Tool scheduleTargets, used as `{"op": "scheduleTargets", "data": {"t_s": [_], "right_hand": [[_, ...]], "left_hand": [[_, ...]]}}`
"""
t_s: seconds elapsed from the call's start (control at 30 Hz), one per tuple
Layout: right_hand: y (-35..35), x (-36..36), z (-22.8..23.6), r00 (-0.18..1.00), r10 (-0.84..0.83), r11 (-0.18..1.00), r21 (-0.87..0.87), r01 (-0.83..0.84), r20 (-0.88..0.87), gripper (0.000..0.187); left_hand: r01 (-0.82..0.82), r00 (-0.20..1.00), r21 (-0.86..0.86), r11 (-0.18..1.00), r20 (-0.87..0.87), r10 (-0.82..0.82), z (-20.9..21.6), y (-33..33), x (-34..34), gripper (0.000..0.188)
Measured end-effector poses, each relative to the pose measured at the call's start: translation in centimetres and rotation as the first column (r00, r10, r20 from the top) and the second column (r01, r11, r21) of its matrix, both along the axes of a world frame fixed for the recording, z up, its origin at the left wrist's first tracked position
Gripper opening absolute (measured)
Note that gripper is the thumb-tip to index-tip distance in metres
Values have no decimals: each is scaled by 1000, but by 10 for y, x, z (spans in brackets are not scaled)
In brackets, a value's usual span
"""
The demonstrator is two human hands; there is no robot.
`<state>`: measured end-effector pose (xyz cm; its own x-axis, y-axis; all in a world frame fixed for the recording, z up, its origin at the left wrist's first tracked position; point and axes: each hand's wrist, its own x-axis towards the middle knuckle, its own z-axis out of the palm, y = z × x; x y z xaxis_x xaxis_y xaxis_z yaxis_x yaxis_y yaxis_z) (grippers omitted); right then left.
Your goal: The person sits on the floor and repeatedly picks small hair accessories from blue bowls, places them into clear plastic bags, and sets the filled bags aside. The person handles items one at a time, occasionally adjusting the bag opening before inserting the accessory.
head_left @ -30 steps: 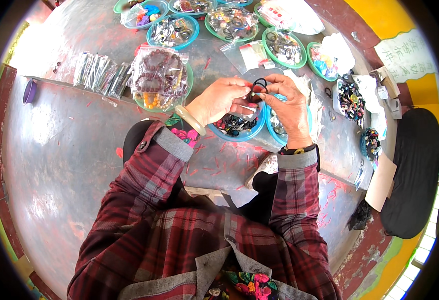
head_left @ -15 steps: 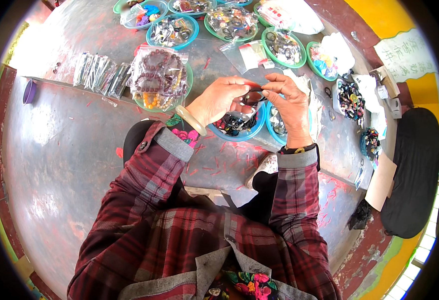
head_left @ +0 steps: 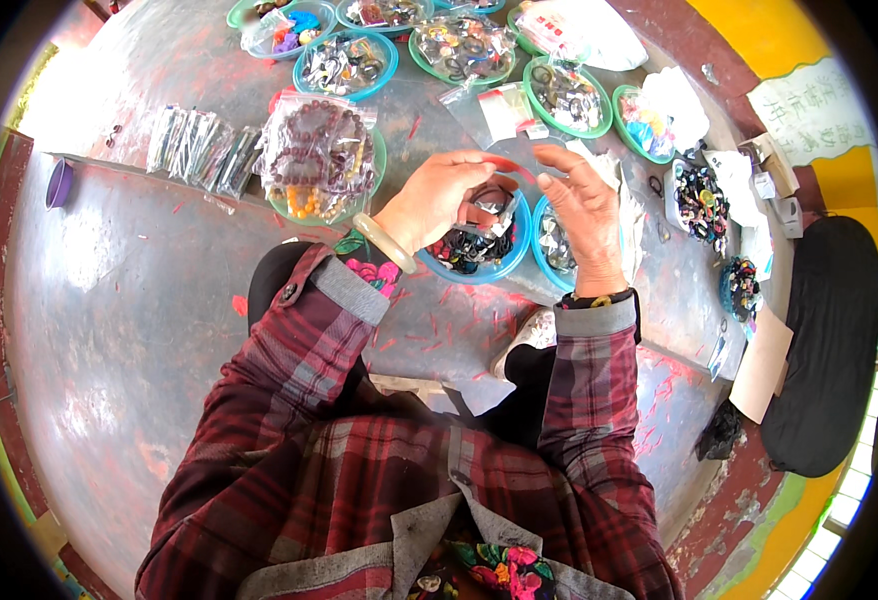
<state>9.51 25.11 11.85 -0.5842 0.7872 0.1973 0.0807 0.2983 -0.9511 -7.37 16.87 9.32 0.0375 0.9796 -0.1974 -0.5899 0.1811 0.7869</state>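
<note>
My left hand is closed, its thumb and forefinger pinching a thin red strip that curves over toward the right. My right hand faces it with thumb and fingers apart, close to the strip's free end; whether they touch I cannot tell. Both hands are above a blue bowl holding dark hair ties and small colourful pieces. A dark band and clear plastic show just under the left fingers; whether they are held is unclear. Partly behind my right wrist stands another blue bowl of small packaged pieces.
To the left lie bagged bead bracelets on a green tray and a row of slim packets. Several bowls of trinkets stand farther back. A white box of accessories and a black cushion-like object are at right.
My right thumb and fingers have parted and drawn slightly away from the left hand. The red strip now arches in plain sight between the hands.
</note>
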Motion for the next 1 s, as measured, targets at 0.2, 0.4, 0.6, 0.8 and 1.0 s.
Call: {"op": "scheduleTargets", "data": {"t_s": [0.2, 0.4, 0.6, 0.8, 1.0], "right_hand": [[7, 3, -14, 998, 26, 964, -264, -12, 50, 31], [1, -7, -17, 998, -1, 992, -122, 8, 57, 16], [1, -5, -22, 997, -32, 966, -259, 13, -72, 14], [-1, -3, -11, 993, -83, 916, -399, 42, -85, 14], [-3, -7, -12, 966, -158, 853, -521, 29, -204, 14]], "left_hand": [[-113, 982, 69, 991, 159, 101, 2, 1, -2, 33], [-82, 984, 89, 993, 167, 66, 1, 1, 1, 34], [-74, 985, 93, 993, 162, 58, 5, 2, 3, 32], [-101, 994, 50, 994, -45, 103, -2, 3, 6, 26], [-128, 991, 23, 992, -40, 129, -4, 5, 6, 22]]}}
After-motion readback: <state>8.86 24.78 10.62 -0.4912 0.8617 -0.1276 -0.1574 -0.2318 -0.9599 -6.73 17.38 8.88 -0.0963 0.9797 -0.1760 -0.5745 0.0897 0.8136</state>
